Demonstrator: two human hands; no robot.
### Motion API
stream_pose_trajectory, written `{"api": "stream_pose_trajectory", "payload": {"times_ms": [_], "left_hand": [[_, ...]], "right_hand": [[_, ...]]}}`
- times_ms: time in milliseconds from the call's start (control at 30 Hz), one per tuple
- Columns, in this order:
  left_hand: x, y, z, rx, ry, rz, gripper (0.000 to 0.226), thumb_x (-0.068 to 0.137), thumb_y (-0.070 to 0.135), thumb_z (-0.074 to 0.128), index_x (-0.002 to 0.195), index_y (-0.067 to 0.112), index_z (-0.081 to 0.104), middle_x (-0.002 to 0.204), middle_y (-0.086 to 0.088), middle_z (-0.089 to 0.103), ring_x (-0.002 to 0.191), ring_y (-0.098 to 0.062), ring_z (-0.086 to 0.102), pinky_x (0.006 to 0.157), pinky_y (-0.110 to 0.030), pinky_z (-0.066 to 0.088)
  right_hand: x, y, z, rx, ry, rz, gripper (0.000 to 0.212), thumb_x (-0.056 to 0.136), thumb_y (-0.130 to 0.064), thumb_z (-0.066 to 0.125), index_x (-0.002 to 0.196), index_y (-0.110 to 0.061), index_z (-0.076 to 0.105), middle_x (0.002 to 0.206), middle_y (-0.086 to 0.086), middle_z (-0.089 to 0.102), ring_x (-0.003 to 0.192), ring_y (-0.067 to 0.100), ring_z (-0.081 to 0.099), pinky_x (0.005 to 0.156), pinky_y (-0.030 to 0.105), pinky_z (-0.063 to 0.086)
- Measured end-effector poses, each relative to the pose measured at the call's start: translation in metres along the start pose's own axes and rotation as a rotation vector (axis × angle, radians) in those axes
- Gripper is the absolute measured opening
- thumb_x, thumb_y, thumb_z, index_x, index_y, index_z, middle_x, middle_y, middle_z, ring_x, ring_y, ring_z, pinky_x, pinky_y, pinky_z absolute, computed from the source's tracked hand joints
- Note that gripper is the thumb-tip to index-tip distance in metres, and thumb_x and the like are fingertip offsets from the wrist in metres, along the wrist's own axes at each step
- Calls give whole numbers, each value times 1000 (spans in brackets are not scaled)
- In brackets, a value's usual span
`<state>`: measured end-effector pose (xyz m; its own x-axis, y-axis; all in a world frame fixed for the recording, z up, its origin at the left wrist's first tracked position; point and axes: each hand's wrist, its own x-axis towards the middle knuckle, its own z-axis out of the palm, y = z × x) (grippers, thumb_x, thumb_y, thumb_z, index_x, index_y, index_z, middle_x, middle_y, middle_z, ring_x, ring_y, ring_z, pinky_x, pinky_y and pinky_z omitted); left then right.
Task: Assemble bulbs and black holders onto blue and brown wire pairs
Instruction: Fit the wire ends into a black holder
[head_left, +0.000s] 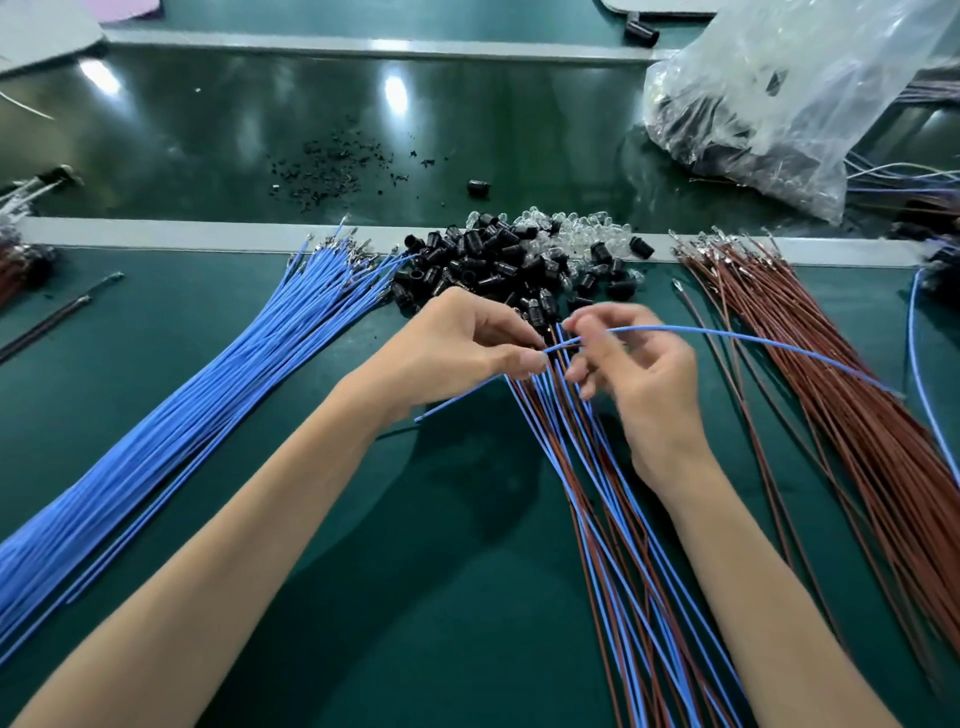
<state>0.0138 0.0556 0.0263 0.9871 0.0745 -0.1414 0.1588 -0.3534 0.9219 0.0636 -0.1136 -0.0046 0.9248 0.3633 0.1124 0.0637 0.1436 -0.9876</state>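
A heap of black holders (483, 265) and clear bulbs (576, 236) lies at the far edge of the green mat. My left hand (467, 343) grips the tops of a bunch of paired blue and brown wires (613, 509) that fan toward me. My right hand (628, 364) pinches a single blue wire (753, 340) near its end, right beside my left thumb; the wire arcs away to the right. What sits at the bunch's top is hidden by my fingers.
A thick bundle of loose blue wires (171, 436) lies at left and a bundle of brown wires (852, 405) at right. A clear plastic bag (789, 98) sits at back right. Black debris (337, 166) is scattered on the dark belt (208, 130) beyond.
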Motion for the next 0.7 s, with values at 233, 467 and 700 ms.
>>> {"api": "stream_pose_trajectory", "payload": {"times_ms": [233,467,700], "left_hand": [[-1,1,-1,-23,1,0,9,82,8,72,90,7,74,80,-7,75,77,-14,71,81,-24,56],[2,-5,-10,22,43,-34,9,82,10,73,90,9,74,80,-6,75,80,-16,72,82,-26,56],[3,-1,1,14,12,9,9,81,9,73,83,18,73,76,-1,74,72,-7,68,70,-18,53]], "right_hand": [[3,-6,0,137,124,54,30,101,-17,44,74,-10,55,58,-6,61,50,7,55,47,16,43],[3,-4,2,258,172,-44,16,98,-21,47,89,-10,54,76,-3,65,60,10,64,57,17,51],[1,2,2,-75,47,8,18,93,-20,59,79,-15,69,57,-7,61,54,4,56,55,15,47]]}}
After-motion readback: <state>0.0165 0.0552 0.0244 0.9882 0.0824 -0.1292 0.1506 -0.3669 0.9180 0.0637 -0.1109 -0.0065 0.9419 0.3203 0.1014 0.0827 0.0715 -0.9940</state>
